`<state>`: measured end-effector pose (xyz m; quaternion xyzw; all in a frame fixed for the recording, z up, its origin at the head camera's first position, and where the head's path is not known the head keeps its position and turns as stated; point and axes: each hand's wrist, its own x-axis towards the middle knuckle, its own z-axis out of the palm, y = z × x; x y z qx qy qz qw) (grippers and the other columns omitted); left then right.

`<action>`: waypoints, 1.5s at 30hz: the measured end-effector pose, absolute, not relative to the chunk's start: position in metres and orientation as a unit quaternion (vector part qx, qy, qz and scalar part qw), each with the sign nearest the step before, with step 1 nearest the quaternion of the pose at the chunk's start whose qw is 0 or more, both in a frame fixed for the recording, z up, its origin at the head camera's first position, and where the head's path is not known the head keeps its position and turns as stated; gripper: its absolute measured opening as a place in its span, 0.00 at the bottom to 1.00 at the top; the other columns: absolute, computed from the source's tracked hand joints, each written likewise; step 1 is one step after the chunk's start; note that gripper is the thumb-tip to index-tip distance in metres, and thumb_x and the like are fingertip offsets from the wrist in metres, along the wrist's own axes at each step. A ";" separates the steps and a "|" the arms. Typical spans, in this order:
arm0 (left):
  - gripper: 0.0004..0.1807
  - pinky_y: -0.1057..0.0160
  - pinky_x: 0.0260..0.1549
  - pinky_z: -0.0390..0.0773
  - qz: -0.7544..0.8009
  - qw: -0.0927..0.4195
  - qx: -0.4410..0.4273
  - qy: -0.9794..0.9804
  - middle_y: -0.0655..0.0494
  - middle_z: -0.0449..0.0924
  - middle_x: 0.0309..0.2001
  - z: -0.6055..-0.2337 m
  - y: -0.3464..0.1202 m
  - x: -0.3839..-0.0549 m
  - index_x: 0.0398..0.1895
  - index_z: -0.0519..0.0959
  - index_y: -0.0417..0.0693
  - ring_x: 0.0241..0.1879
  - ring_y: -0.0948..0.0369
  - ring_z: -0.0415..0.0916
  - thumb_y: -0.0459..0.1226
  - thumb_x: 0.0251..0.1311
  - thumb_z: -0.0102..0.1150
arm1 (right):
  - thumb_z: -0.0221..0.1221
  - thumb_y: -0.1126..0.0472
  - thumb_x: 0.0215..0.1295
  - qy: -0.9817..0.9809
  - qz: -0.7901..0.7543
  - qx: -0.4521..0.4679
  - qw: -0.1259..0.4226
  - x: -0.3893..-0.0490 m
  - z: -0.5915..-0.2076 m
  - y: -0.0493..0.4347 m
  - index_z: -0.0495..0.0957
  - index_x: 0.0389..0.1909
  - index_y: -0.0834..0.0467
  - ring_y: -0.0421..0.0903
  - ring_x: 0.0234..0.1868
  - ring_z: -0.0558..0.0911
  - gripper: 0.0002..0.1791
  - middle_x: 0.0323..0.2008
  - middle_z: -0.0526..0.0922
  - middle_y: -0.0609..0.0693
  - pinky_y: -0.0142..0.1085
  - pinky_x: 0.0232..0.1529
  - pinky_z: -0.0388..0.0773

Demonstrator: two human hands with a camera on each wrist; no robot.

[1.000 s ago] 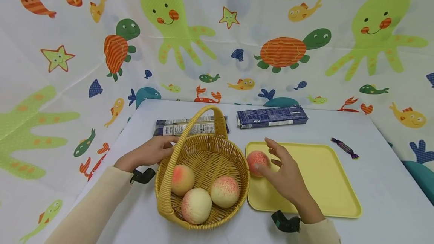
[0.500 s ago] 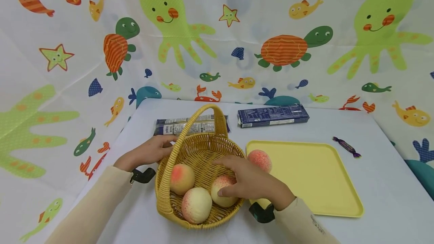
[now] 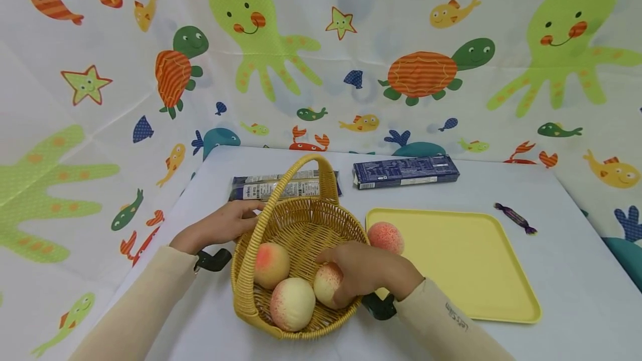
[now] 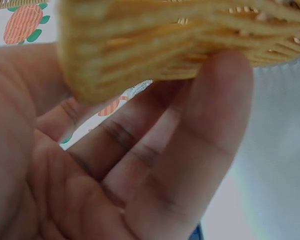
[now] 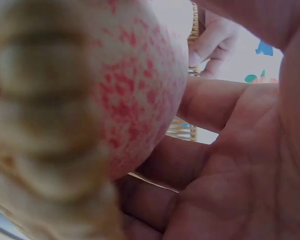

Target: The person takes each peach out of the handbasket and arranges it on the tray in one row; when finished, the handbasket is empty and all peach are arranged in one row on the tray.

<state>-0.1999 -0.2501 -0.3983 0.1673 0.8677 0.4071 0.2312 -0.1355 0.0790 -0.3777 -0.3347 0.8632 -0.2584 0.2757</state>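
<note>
A yellow wicker basket (image 3: 301,233) with an arched handle stands in the middle of the table. Inside it, my right hand (image 3: 368,269) grips a speckled peach (image 3: 327,286), the fingers curled round its far side in the right wrist view. Two more peaches lie in the basket: a red-tipped peach (image 3: 272,265) at the left and a pale peach (image 3: 292,305) at the front. My left hand (image 3: 225,224) holds the basket's left side, with its fingers (image 4: 225,90) against the outer weave. Another pink peach (image 3: 385,237) sits outside, partly behind my right hand.
That pink peach rests at the left end of a yellow tray (image 3: 456,261). Right of the tray lies a purple wrapped candy (image 3: 515,218). Along the back are a dark blue box (image 3: 406,171) and a flat package (image 3: 306,188) behind the basket.
My right hand has moved left from the peach on the tray into the basket, then lowered and closed round the right-hand peach there. My left hand stays at the basket.
</note>
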 end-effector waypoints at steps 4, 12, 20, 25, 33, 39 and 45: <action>0.20 0.56 0.29 0.84 0.406 0.231 0.166 0.868 0.48 0.88 0.43 -0.398 -0.251 -0.200 0.69 0.76 0.45 0.34 0.55 0.82 0.37 0.77 0.52 | 0.79 0.56 0.47 0.869 -0.238 -0.339 0.269 -0.135 -0.379 0.078 0.84 0.55 0.51 0.37 0.41 0.79 0.30 0.40 0.82 0.38 0.34 0.45 0.78; 0.20 0.56 0.30 0.84 0.409 0.233 0.168 0.866 0.48 0.88 0.43 -0.396 -0.249 -0.200 0.68 0.76 0.44 0.34 0.55 0.83 0.37 0.77 0.52 | 0.76 0.58 0.48 0.866 -0.271 -0.352 0.231 -0.133 -0.379 0.084 0.85 0.50 0.51 0.35 0.37 0.79 0.24 0.37 0.82 0.36 0.32 0.41 0.79; 0.19 0.56 0.32 0.85 0.413 0.233 0.167 0.865 0.44 0.88 0.46 -0.396 -0.249 -0.200 0.67 0.77 0.45 0.38 0.55 0.83 0.38 0.77 0.53 | 0.72 0.62 0.51 0.852 -0.347 -0.341 0.193 -0.131 -0.367 0.101 0.83 0.58 0.54 0.37 0.41 0.81 0.29 0.46 0.84 0.40 0.33 0.41 0.81; 0.19 0.56 0.31 0.85 0.416 0.235 0.167 0.862 0.43 0.88 0.46 -0.395 -0.250 -0.197 0.66 0.76 0.43 0.37 0.54 0.83 0.38 0.77 0.53 | 0.72 0.61 0.52 0.857 -0.389 -0.302 0.150 -0.129 -0.356 0.126 0.81 0.63 0.53 0.42 0.45 0.81 0.33 0.50 0.84 0.43 0.36 0.42 0.83; 0.18 0.56 0.31 0.84 0.415 0.235 0.171 0.862 0.42 0.88 0.46 -0.395 -0.249 -0.198 0.65 0.77 0.43 0.36 0.54 0.83 0.38 0.77 0.54 | 0.75 0.60 0.54 0.874 -0.420 -0.227 0.086 -0.130 -0.355 0.177 0.76 0.67 0.58 0.48 0.45 0.81 0.38 0.58 0.82 0.54 0.37 0.39 0.83; 0.19 0.56 0.32 0.85 0.408 0.232 0.170 0.867 0.42 0.88 0.47 -0.395 -0.250 -0.197 0.67 0.76 0.43 0.37 0.54 0.84 0.38 0.77 0.53 | 0.76 0.58 0.55 0.888 -0.425 -0.168 0.055 -0.132 -0.368 0.202 0.75 0.67 0.59 0.48 0.41 0.82 0.38 0.54 0.83 0.57 0.36 0.37 0.83; 0.20 0.55 0.33 0.85 0.411 0.234 0.169 0.864 0.42 0.87 0.48 -0.395 -0.250 -0.198 0.67 0.76 0.43 0.38 0.54 0.84 0.39 0.78 0.53 | 0.76 0.56 0.56 0.900 -0.417 -0.116 0.041 -0.135 -0.383 0.222 0.75 0.68 0.59 0.49 0.41 0.82 0.38 0.54 0.83 0.60 0.37 0.36 0.83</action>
